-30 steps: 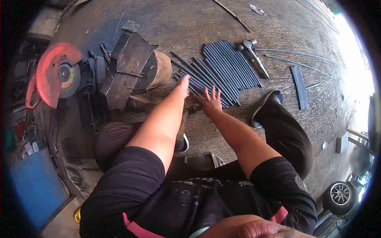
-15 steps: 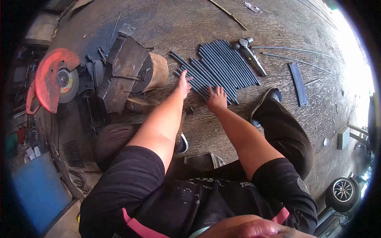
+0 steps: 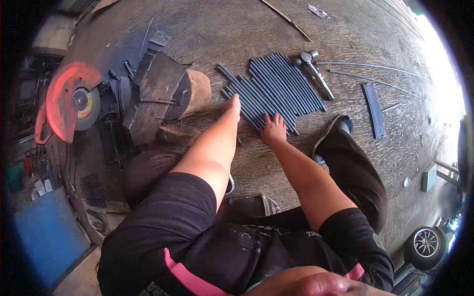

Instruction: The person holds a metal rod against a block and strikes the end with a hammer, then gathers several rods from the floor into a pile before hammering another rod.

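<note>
Several dark metal rods (image 3: 286, 81) lie side by side on the ground in a slanted, uneven bundle. My left hand (image 3: 233, 104) is at the left ends of the nearer rods, turned edge-on, so its fingers are mostly hidden. Along the near edge of the bundle, my right hand (image 3: 274, 129) rests with fingers spread on the lower rod ends, gripping nothing. One rod at the upper left sticks out beyond its neighbours. A hammer (image 3: 317, 74) lies just right of the bundle.
A red cut-off saw (image 3: 64, 101) stands at the left, beside a metal block (image 3: 153, 93) and a wooden stump (image 3: 198, 93). Long thin rods (image 3: 375, 65) and a small rod bundle (image 3: 373, 109) lie at the right. My shoe (image 3: 332, 134) is near the rods.
My left hand has turned edge-on against the rod ends, and its spread fingers no longer show. My right hand remains on the near ends. The view has shifted slightly.
</note>
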Demonstrator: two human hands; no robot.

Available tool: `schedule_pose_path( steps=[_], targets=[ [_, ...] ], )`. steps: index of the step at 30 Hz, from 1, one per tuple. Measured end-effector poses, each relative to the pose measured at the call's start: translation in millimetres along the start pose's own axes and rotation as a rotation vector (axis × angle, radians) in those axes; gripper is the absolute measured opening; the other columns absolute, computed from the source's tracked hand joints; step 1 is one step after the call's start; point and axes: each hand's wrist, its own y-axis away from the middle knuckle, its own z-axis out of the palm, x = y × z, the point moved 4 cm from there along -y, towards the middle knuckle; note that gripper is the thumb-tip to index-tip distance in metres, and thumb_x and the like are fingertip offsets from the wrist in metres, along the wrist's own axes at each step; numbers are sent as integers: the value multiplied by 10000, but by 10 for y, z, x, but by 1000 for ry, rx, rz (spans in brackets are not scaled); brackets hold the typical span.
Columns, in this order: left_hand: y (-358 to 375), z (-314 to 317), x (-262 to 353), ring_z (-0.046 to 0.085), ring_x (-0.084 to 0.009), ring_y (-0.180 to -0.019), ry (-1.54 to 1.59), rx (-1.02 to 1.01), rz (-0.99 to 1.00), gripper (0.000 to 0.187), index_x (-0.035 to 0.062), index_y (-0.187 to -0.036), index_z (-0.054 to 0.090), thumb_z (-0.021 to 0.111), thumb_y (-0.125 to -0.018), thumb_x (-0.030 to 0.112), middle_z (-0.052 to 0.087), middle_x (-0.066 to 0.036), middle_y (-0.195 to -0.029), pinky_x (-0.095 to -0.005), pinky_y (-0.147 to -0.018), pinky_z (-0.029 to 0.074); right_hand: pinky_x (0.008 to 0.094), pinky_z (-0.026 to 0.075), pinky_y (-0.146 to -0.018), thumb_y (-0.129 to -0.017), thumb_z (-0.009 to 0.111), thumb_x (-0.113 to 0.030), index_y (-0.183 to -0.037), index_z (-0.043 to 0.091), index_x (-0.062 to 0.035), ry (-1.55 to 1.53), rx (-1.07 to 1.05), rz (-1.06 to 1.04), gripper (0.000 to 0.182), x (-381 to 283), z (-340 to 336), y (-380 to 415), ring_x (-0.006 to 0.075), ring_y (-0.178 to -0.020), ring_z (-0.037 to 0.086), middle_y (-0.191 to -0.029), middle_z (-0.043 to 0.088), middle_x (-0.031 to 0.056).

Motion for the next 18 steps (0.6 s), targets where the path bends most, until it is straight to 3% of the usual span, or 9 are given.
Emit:
schedule_pose_path(
  steps=[5,7,8,9,11,12,15,16,18],
  targets=[
    [229,77,291,551,-367,-1141,-262,21,75,583,-68,-1087,618,584,-798,437,569,-268,-1199,-403,-945,450,481,328,-1029,-775,676,-353,-1382,355,-141,116,113,-20,719,103,169,-1,363,-1309,297,-1379,350,184],
    [461,-10,413,611,-336,-1036,-282,2,130,518,-41,-1043,644,573,-809,416,622,-236,-1119,-397,-857,491,470,352,-1003,-769,673,-350,-1353,387,-136,124,125,-47,685,95,145,-19,352,-1266,346,-1303,409,171],
    [841,-109,549,634,-296,-904,-230,-128,91,451,-1,-1037,637,567,-821,389,641,-184,-1028,-416,-758,504,440,384,-948,-848,519,-209,-1282,440,-95,100,49,-90,456,37,-20,43,348,-1180,424,-1271,433,152],
    [833,-134,533,634,-296,-904,-239,-125,99,451,-1,-1037,637,567,-821,389,641,-184,-1028,-416,-758,504,440,384,-948,-848,519,-209,-1282,440,-95,89,54,-87,456,45,18,29,348,-1180,424,-1271,433,152],
    [817,-160,445,569,-328,-1060,-96,-303,31,529,49,-1306,456,509,-875,353,535,-209,-1240,-467,-915,447,423,410,-919,-768,645,-294,-1274,448,-69,159,65,-169,588,-11,113,8,289,-1149,441,-1161,470,133],
    [870,-184,452,552,-330,-1109,-116,-328,15,531,55,-1344,413,482,-896,332,517,-205,-1276,-473,-959,423,406,430,-873,-808,570,-233,-1202,489,-15,188,127,-205,457,-51,153,43,275,-1115,472,-1134,499,124],
    [1070,-177,392,547,-322,-1121,-152,-418,17,517,45,-1346,405,455,-921,335,516,-196,-1285,-469,-963,420,389,437,-843,-835,501,-183,-1124,527,2,286,224,-220,344,-179,252,168,261,-1067,501,-1084,527,114],
    [1088,-190,369,600,-311,-994,-142,-411,45,433,54,-1225,506,495,-915,356,610,-154,-1082,-465,-892,461,368,440,-831,-853,481,-168,-1092,544,3,311,197,-239,300,-213,269,191,248,-1031,533,-1054,539,105],
    [1134,-251,311,571,-294,-1061,-187,-515,24,490,45,-1329,410,448,-943,344,562,-169,-1208,-441,-948,433,371,471,-793,-860,480,-166,-1067,552,-11,321,192,-243,269,-247,303,209,250,-995,561,-1036,546,105]
  ],
)
